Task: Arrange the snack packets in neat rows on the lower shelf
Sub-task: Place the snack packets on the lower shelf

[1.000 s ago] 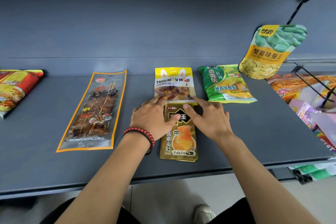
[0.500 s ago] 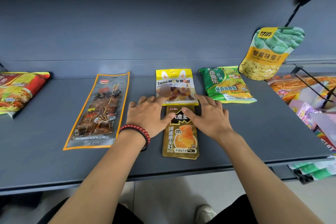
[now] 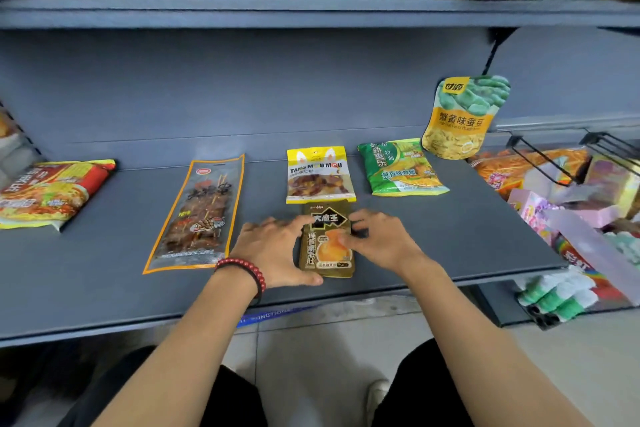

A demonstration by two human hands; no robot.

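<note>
Packet (image 3: 327, 241) in gold lies flat near the front of the shelf (image 3: 450, 239), just in front of the yellow packet (image 3: 320, 175). Our left hand (image 3: 273, 253) presses flat against its left side. The grip of our right hand (image 3: 384, 241) pinches its right edge. An uneven push could skew it or nudge the yellow one.

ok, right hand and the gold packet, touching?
Touching. The head view shows the right hand with its thumb lying on the face of the gold packet and its fingers curled at the packet's right edge.
</note>
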